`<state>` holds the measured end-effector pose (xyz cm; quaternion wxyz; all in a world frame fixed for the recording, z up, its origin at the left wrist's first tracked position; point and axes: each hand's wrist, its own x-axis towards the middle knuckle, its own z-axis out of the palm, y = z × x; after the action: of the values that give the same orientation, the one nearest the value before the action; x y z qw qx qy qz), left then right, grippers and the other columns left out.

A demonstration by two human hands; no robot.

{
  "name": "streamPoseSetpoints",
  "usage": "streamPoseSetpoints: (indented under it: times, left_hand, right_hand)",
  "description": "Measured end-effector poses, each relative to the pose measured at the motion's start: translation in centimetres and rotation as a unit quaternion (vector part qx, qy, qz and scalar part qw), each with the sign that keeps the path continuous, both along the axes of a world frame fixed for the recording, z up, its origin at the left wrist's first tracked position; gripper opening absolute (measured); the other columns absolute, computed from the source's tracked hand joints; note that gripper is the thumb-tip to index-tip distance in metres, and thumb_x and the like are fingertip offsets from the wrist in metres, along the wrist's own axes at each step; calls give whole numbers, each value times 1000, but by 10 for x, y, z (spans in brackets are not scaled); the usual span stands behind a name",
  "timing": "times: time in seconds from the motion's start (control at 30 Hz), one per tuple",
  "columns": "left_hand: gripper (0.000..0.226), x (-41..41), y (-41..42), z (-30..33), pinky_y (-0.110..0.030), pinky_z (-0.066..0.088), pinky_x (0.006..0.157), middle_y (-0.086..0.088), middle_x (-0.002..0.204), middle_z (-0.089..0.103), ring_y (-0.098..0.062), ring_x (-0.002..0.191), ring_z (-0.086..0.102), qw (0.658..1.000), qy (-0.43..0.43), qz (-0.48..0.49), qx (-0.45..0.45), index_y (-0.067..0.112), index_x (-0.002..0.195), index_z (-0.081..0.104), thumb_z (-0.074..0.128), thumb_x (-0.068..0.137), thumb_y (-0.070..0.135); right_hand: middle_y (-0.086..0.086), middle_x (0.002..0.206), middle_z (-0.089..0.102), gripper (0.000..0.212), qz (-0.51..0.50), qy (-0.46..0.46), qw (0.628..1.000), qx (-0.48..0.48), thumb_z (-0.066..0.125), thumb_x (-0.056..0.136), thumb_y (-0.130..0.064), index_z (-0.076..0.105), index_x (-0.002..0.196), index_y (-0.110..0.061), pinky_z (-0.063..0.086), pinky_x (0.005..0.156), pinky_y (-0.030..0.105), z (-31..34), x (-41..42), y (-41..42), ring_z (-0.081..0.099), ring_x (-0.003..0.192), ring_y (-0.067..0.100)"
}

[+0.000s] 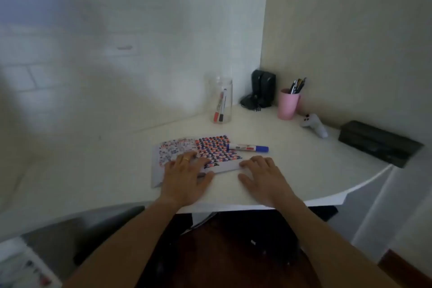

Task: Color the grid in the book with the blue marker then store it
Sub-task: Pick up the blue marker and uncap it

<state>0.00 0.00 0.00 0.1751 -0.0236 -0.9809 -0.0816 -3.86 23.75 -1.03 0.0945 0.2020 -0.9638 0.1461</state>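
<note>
An open book [210,147] lies on the white desk [292,166], its pages covered in a blue, red and orange grid pattern. My left hand [187,177] rests flat on the book's near left part, fingers spread, with a ring on one finger. Beside the book's right corner, my right hand [264,177] lies flat on the desk and holds nothing. The blue marker [249,147] lies capped on the desk just right of the book, beyond my right hand and not touched. A clear glass jar [219,100] behind the book holds two markers.
A pink cup [288,105] with pens stands at the back right, next to a black device [260,92] in the corner. A white controller [314,125] and a black box [376,141] lie along the right wall. A chair [81,229] is at lower left.
</note>
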Motion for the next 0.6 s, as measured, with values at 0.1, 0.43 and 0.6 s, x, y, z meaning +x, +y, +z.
streamPoseSetpoints:
  times: [0.1,0.43,0.6]
  left_hand:
    - [45,4,-2,0,-45,38,98,-1,139,51,-24,127,46,1000,14,-1,-3,43,122,53,37,86,65]
    - [45,-10,-10,-15,-45,32,101,-1,145,46,-22,132,40,999,46,-20,-11,43,126,51,34,89,64]
    - [50,-14,-11,-13,-47,31,104,-2,147,46,-23,134,38,999,29,-18,-9,43,128,50,31,88,66]
  right_hand:
    - [2,140,50,55,-4,-6,1000,16,32,92,-57,49,138,-32,38,108,39,6,6,-3,42,126,25]
    - [6,143,53,48,-32,82,996,25,53,98,-26,46,145,-22,47,100,39,26,-71,-3,50,125,27]
    - [5,128,62,40,-13,88,990,107,48,97,-16,54,136,-22,45,91,37,16,-96,-9,55,112,27]
